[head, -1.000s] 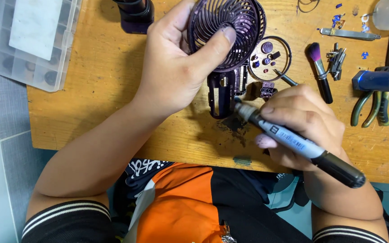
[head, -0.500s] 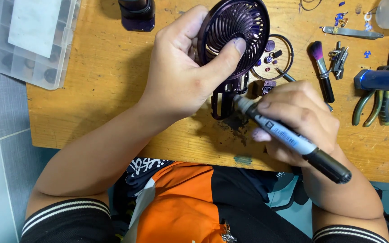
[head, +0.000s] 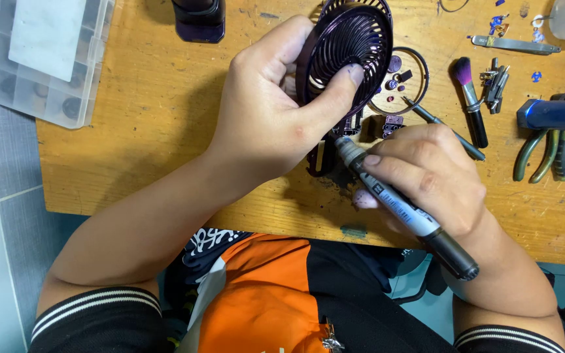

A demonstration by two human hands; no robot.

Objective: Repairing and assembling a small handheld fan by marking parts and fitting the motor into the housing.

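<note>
Since half a second earlier, the purple fan [head: 348,55] had been tilted a little further upright and drawn slightly toward the top edge of the bench [head: 152,111], while the marker-like tool [head: 400,206] had been kept at nearly the same slant. The fan's round spiral grille was gripped by the left hand [head: 276,111], with the thumb pressed across the grille's face and the fingers wrapped behind its rim. The fan's dark lower body [head: 325,153] was seen below the grille, close above the bench surface; whether it touched the wood could not be told. The tool, with a grey-white barrel and a black rear end, was clenched in the right hand [head: 426,180] like a pen, its tip brought against the fan's lower body just under the grille.

Just beyond the right hand, a thin dark ring [head: 420,78] lay on the bench with small purple parts inside it. A small brush with pink bristles [head: 469,98] was laid to the right of the ring, and pliers with green and yellow handles [head: 550,153] rested near the right edge, beside a blue tool [head: 557,114]. A clear plastic compartment box [head: 44,55] sat at the far left corner. An orange and black shirt [head: 276,294] was visible below the bench edge.
</note>
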